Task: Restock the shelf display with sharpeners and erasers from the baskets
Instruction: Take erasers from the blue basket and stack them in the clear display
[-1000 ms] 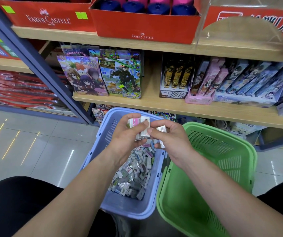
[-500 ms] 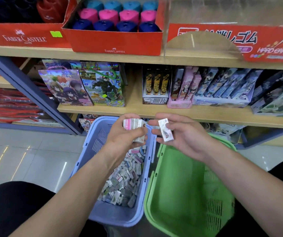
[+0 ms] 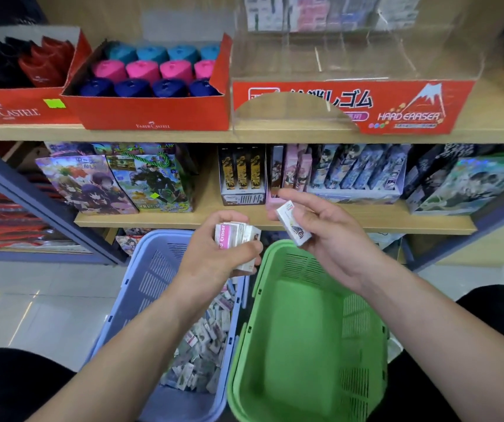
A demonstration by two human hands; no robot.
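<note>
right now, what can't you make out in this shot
1. Head view: the count of the eraser stack; the left grip wraps most of it.
2. Head view: the eraser pile in the blue basket; the left forearm covers part of it, and the labels are too small.
3. Head view: the clear case; the upper edge cuts off its top, and glare blurs the inside.
4. Head view: the green basket; the bottom edge cuts off its near end.

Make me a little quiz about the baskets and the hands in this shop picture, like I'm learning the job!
1. True or false: the green basket is full to the top.
2. What does the left hand hold? A: a sharpener. B: a stack of erasers. C: nothing.
3. Fill in: the right hand pinches a single ____.

Key: 1 false, it looks empty. 2 B. 3 eraser.
</note>
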